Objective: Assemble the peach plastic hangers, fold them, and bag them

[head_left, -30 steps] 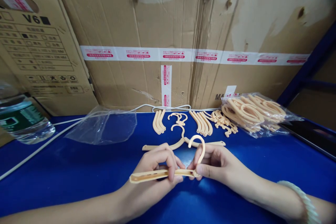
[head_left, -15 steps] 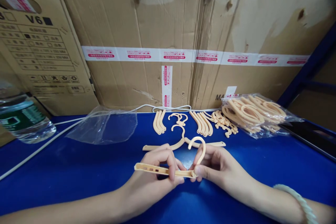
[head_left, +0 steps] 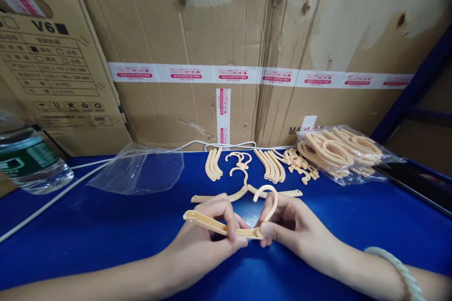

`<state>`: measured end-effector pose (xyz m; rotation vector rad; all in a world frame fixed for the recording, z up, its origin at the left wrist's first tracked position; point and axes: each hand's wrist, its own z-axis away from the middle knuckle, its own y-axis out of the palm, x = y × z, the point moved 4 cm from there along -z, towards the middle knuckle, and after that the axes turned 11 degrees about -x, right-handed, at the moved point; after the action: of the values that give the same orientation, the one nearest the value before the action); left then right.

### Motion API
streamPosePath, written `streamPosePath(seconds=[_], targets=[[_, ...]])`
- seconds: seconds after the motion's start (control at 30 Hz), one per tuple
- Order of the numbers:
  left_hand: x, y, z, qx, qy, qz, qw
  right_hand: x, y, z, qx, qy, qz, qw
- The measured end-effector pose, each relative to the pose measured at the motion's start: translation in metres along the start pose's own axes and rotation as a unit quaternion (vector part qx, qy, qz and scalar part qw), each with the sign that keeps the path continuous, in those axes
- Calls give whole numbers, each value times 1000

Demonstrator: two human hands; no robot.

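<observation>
My left hand (head_left: 215, 230) is closed around a beige plastic hanger arm (head_left: 208, 222), its hollow side showing and its free end pointing left. Between the fingers of my right hand (head_left: 289, 221) is a beige hanger hook (head_left: 273, 202), curved end up. The hook's base meets the inner end of the arm at my right thumb; whether they are locked together I cannot tell. Just beyond my hands lies a hanger (head_left: 243, 188) with two spread arms and a hook. Loose hooks (head_left: 240, 160) are behind it.
Hanger arms (head_left: 213, 164) lie at the back, with more arms (head_left: 271, 165) and small parts (head_left: 302, 164) to their right. A bag of hanger parts (head_left: 339, 153) sits at back right. A clear plastic bag (head_left: 141, 171), white cable (head_left: 52, 204) and water bottle (head_left: 31, 155) are left. Cardboard (head_left: 183, 108) stands behind.
The hanger arm has turned in my left hand, its free end rising slightly and more of its hollow side showing. The hook has barely moved.
</observation>
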<state>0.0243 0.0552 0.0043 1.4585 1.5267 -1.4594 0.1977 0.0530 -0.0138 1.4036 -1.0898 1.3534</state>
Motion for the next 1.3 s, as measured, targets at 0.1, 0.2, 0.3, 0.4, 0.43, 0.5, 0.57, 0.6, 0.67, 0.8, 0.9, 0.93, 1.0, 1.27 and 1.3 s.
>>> streamPosePath(seconds=[0.1,0.2,0.3,0.4,0.43,0.5,0.57,0.6,0.67,0.8,0.9,0.93,1.0,1.27,1.3], targets=[[0,0,0,2,-18,-3,1000,1,-1,0,-2,-8,11,1000],[1,-1,2,-2,-29,-22,999,1,-1,0,-4,-12,18,1000],[0,-2,2,-14,-19,-63,998,1,-1,-1,4,-15,4,1000],[3,-1,0,-13,-51,-9,999,3,0,-2,-1,-45,-4,999],[4,0,-1,-8,-70,31,997,4,0,-2,-8,-56,-4,998],[6,2,-2,-12,-90,98,991,4,1,-2,-19,-62,-8,998],[7,3,-3,-26,-87,123,988,2,3,-1,-21,-41,-17,999],[8,4,-2,-29,-85,131,987,2,4,0,-16,-27,-20,999],[9,8,0,-15,-85,147,985,1,7,2,-2,-13,-18,1000],[10,15,4,43,-83,166,982,3,13,6,11,-30,-4,999],[11,16,3,56,-96,189,976,5,12,6,15,-41,9,999],[13,15,3,46,-105,193,974,6,10,5,15,-51,21,998],[15,13,0,17,-121,195,973,14,-2,-1,-7,-118,78,990],[15,8,-5,-9,-152,208,966,42,-56,-37,-81,-442,480,753],[15,7,-6,-15,-150,208,966,40,-58,-40,-77,-444,507,735]])
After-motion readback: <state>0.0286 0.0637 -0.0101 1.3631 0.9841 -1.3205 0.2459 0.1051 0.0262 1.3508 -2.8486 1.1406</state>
